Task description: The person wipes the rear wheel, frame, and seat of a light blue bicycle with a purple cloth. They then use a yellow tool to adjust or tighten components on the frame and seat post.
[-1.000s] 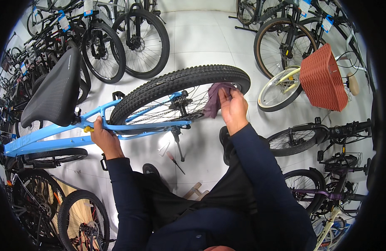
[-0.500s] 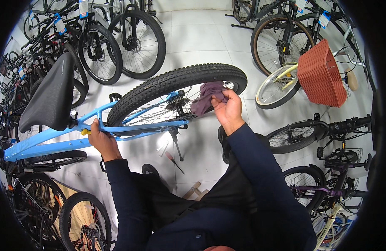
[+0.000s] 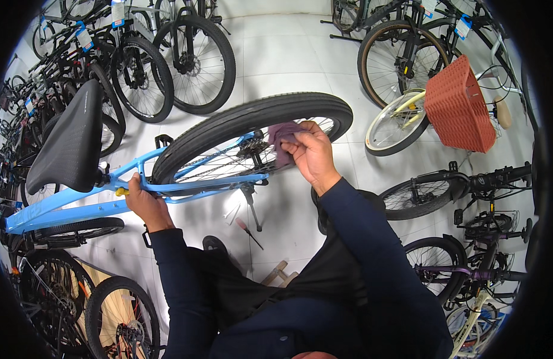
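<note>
Moved closer to the hub (image 3: 252,154) than before, the purple cloth (image 3: 280,135), presumably soft, light and best pinched where bunched, is held in the grip of the right hand (image 3: 316,157) at the rear wheel (image 3: 246,114), while the stiff-looking blue frame (image 3: 49,206) is clasped by the left hand (image 3: 148,204).

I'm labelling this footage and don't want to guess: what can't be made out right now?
All in the head view:
Some fingers of the left grip: hidden behind the blue bike frame.
Small yellow item beside it: too small to identify.
Spokes behind the purple cloth and right grip: covered by both.
Tread on the tyre: blurred, seemingly by spinning.
Frame's front end: lost at the dark left edge.
</note>
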`<action>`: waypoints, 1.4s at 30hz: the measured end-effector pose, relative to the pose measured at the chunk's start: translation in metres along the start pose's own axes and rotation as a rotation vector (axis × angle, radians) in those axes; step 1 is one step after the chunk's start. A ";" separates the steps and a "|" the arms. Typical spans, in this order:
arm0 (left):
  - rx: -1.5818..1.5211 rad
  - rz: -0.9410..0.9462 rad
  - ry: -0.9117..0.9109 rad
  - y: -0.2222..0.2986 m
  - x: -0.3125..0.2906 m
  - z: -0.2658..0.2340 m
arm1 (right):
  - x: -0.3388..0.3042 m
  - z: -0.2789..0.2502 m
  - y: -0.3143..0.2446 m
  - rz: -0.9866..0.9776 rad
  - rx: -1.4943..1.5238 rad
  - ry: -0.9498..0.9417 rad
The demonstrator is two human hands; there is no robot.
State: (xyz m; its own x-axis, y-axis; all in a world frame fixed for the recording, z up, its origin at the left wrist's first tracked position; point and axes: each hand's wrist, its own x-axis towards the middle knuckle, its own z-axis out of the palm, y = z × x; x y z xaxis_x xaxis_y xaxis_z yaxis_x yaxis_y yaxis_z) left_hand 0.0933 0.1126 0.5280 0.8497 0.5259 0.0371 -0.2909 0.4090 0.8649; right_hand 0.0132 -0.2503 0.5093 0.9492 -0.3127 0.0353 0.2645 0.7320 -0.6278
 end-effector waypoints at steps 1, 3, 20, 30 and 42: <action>-0.014 0.000 0.003 -0.001 0.001 -0.001 | -0.002 0.001 0.002 0.024 -0.026 -0.004; -0.050 -0.002 -0.016 -0.003 0.003 -0.002 | -0.004 0.002 0.004 0.049 -0.033 0.157; -0.011 0.009 0.004 -0.001 0.000 0.000 | -0.014 0.024 0.004 0.118 -0.071 0.224; -0.021 -0.001 -0.006 -0.002 0.001 -0.001 | 0.017 0.000 -0.014 -0.130 0.244 0.471; -0.013 -0.021 -0.016 -0.003 0.005 -0.006 | 0.024 -0.014 0.006 -0.008 0.032 0.522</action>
State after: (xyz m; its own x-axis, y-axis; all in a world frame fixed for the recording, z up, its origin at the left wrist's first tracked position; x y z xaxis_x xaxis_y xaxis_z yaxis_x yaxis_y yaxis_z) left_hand 0.0957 0.1188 0.5223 0.8628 0.5048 0.0272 -0.2784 0.4296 0.8590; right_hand 0.0352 -0.2619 0.4962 0.7378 -0.5728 -0.3571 0.2845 0.7437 -0.6049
